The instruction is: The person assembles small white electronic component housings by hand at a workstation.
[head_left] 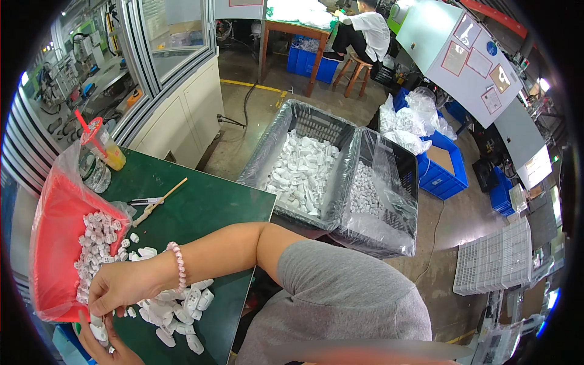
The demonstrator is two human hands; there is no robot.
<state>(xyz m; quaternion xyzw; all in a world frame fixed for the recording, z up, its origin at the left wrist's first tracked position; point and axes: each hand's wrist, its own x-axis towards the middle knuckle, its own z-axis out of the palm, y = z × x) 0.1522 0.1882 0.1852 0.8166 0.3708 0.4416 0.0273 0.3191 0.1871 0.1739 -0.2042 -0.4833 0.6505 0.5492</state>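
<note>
My left hand (111, 351) is at the lower left, its fingers closed around a white plastic part (98, 331). Right above it, my right hand (129, 284) reaches across with thumb and fingers pinched together at the upper end of that part. What sits between those fingertips is too small to make out. A red tray (53, 243) lined with clear plastic stands beside my hands and holds many small white pieces (97, 240). Larger white plastic parts (176, 313) lie in a loose heap on the green table (213, 204), under and beside my right forearm.
A wooden stick (167, 198), a pen-like tool (145, 201) and a drink cup (100, 143) are on the table. Past its edge stand two black crates (289, 109) (410, 182) of white parts. Blue bins (444, 176) stand beyond; a person (371, 33) sits at another table.
</note>
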